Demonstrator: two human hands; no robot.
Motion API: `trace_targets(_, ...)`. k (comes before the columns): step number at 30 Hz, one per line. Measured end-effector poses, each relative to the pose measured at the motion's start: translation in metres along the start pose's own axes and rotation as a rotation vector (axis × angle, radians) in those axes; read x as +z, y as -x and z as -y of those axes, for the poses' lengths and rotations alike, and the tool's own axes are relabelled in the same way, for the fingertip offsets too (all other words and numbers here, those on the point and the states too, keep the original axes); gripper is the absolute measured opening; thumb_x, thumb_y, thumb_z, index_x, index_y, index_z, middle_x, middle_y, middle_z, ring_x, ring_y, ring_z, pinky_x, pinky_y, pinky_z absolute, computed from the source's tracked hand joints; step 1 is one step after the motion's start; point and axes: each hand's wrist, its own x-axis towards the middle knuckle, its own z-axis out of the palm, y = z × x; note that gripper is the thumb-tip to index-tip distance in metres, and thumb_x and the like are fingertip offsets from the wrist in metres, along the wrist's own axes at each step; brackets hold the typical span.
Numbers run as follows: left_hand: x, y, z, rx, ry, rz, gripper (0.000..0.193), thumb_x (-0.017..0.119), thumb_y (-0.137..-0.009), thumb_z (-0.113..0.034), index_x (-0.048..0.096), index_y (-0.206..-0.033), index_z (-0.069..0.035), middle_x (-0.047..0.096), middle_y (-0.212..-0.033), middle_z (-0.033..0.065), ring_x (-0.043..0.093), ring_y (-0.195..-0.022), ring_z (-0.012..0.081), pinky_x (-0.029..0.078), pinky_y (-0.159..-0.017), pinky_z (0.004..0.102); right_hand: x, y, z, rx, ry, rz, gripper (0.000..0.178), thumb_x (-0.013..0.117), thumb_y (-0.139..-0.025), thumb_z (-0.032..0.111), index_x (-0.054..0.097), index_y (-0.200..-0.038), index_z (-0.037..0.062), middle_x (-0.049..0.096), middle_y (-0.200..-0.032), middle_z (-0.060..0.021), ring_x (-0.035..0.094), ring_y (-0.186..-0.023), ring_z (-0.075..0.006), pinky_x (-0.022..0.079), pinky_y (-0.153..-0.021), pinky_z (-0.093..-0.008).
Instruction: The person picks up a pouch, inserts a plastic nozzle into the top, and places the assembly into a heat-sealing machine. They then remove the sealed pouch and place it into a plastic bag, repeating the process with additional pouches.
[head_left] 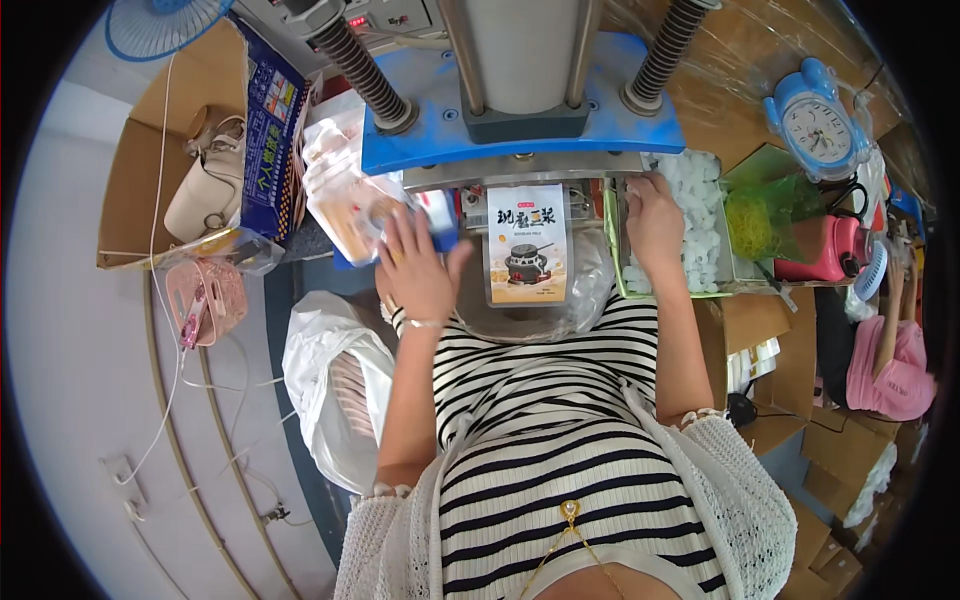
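Note:
A flat printed pouch [527, 245], white above and orange below with a dark pot pictured on it, lies under the front edge of the blue press [520, 100]. My left hand [418, 262], fingers spread, is over a fanned stack of similar pouches [335, 185] on the left. The fingers of my right hand [655, 222] are curled at the near-left side of a green-edged box holding many small white translucent plastic pieces [697, 195]. Whatever its fingertips hold, if anything, is hidden. A clear plastic bag [590, 285] sits below the pouch, against my lap.
Two spring-wrapped posts [372, 75] rise from the press. Left are a cardboard box [150, 170] with a cream bag, a pink basket [208, 300] and a white plastic bag [335, 380]. To the right stand a blue clock [820, 120], a red appliance [825, 248] and another person's pink clothing [890, 370].

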Motion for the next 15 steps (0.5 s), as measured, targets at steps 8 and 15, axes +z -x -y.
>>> trace_targets(8,-0.046,0.000,0.009,-0.339,0.691,0.453,0.025,0.076,-0.082,-0.022,0.069,-0.091,0.000,0.068,-0.082,0.0105,0.064,-0.073,0.0227,0.050,-0.066,0.0319,-0.009,0.022,0.024,0.448,-1.108,0.132,0.025,0.055,-0.095,0.004,0.056,-0.120,-0.0003,0.064,-0.101,-0.0061,0.062,-0.094,-0.0134,0.048,-0.081,-0.0268)
trace_targets(15,-0.026,0.022,-0.062,-0.651,1.309,0.780,0.025,0.078,-0.083,-0.020,0.069,-0.084,0.003,0.067,-0.071,0.0042,0.056,-0.060,0.0069,0.045,-0.058,0.0236,-0.004,0.003,0.061,-0.015,-0.978,0.413,0.024,0.054,-0.095,0.003,0.060,-0.118,0.0020,0.064,-0.101,-0.0059,0.060,-0.095,-0.0120,0.047,-0.085,-0.0251)
